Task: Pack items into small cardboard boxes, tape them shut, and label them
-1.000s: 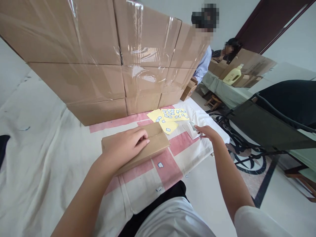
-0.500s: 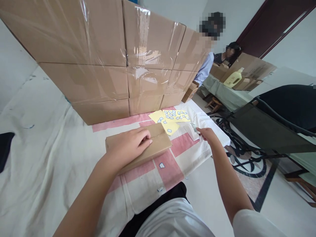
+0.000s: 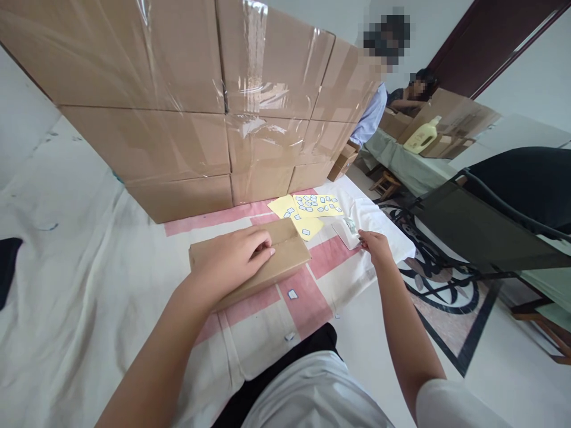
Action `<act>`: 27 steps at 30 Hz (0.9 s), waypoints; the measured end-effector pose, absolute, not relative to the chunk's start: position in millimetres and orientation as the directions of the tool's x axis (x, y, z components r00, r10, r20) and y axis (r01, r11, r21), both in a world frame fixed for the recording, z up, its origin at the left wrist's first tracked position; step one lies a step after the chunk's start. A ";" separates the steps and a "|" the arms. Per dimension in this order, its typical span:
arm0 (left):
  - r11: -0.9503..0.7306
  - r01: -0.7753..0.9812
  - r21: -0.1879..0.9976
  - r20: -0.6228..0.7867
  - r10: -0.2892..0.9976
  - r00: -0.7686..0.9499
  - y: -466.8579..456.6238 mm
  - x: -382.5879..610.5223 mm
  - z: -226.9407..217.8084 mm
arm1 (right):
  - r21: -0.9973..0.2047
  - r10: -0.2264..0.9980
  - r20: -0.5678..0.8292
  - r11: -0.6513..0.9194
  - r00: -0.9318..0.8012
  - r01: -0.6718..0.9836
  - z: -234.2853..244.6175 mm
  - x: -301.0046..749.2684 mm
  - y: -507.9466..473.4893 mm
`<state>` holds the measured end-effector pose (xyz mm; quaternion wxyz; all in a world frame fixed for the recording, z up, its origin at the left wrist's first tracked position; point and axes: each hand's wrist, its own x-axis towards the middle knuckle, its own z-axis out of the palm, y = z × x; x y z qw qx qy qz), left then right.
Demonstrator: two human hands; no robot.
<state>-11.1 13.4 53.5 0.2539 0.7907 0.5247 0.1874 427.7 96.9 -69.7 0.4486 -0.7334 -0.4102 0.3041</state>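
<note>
A flat brown cardboard box (image 3: 285,252) lies on the cloth-covered table in front of me. My left hand (image 3: 243,252) rests on top of it with curled fingers; whether anything is inside them is hidden. Farther right, my right hand (image 3: 373,242) is closed in a pinch at the edge of a white sheet (image 3: 345,235) bearing a greenish patch. What sits between its fingertips is too small to name. Yellow sheets (image 3: 307,226) with several small blue-edged white labels lie between the box and the white sheet.
Wrapped cardboard cartons (image 3: 267,142) are stacked behind the box. Loose labels (image 3: 292,294) lie on the pink-and-white cloth (image 3: 312,315). Two people are at the back right, near a yellow jug (image 3: 422,138). A dark folding chair (image 3: 499,208) stands at right.
My right hand has drawn slightly right and away from the greenish patch, which now shows more fully. My left hand and the box hold their place, with the view shifted a little.
</note>
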 end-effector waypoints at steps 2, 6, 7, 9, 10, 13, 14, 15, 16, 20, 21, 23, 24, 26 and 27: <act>-0.313 0.737 0.600 0.025 0.927 0.373 12.8 -11.1 54.0 | -0.932 0.883 -0.056 -0.214 0.466 0.294 -71.9 424.4 91.2; -0.309 0.736 0.602 0.020 0.928 0.373 12.0 -11.5 53.5 | -0.970 0.896 -0.015 -0.122 0.444 0.213 -74.8 418.9 80.0; -0.308 0.737 0.602 0.018 0.928 0.373 11.9 -11.6 53.3 | -0.976 0.898 -0.010 -0.103 0.439 0.190 -75.6 418.1 78.0; -0.302 0.739 0.602 0.014 0.930 0.368 11.8 -11.6 53.1 | -0.987 0.901 -0.006 -0.075 0.434 0.141 -77.9 417.7 75.5; -0.300 0.740 0.602 0.014 0.931 0.366 11.7 -11.6 53.2 | -0.991 0.901 -0.008 -0.065 0.434 0.117 -79.5 417.9 75.2; -0.300 0.747 0.594 0.014 0.932 0.363 11.7 -11.1 53.8 | -0.998 0.896 -0.013 -0.039 0.444 0.050 -85.7 420.2 76.4; -0.301 0.749 0.590 0.014 0.932 0.363 11.8 -11.0 54.0 | -0.999 0.894 -0.010 -0.027 0.447 0.030 -87.9 421.2 77.0; -0.302 0.750 0.588 0.014 0.931 0.364 11.8 -10.8 54.3 | -1.000 0.892 -0.007 -0.013 0.451 0.011 -90.1 422.1 77.5; -0.304 0.750 0.588 0.015 0.931 0.366 11.9 -10.6 54.5 | -1.000 0.891 -0.002 0.002 0.454 -0.007 -92.2 422.9 77.8; -0.311 0.742 0.594 0.021 0.928 0.371 12.0 -10.6 54.7 | -0.995 0.888 0.009 0.053 0.460 -0.084 -98.0 424.5 77.5; -0.309 0.742 0.596 0.018 0.928 0.372 12.1 -10.8 54.4 | -0.993 0.887 0.009 0.063 0.461 -0.102 -98.9 424.6 77.3; -0.303 0.742 0.598 0.009 0.928 0.371 12.6 -11.3 53.4 | -0.988 0.886 0.008 0.079 0.464 -0.133 -100.3 424.7 77.2; -0.301 0.743 0.597 0.005 0.929 0.371 13.0 -11.6 52.7 | -0.985 0.886 0.008 0.086 0.464 -0.147 -100.9 424.8 77.1; -0.302 0.746 0.594 0.002 0.928 0.374 13.9 -12.2 51.4 | -0.980 0.886 0.009 0.100 0.464 -0.173 -102.4 425.1 77.1; -0.305 0.746 0.592 0.002 0.926 0.377 14.4 -12.4 50.9 | -0.977 0.886 0.010 0.108 0.464 -0.184 -103.3 425.4 77.1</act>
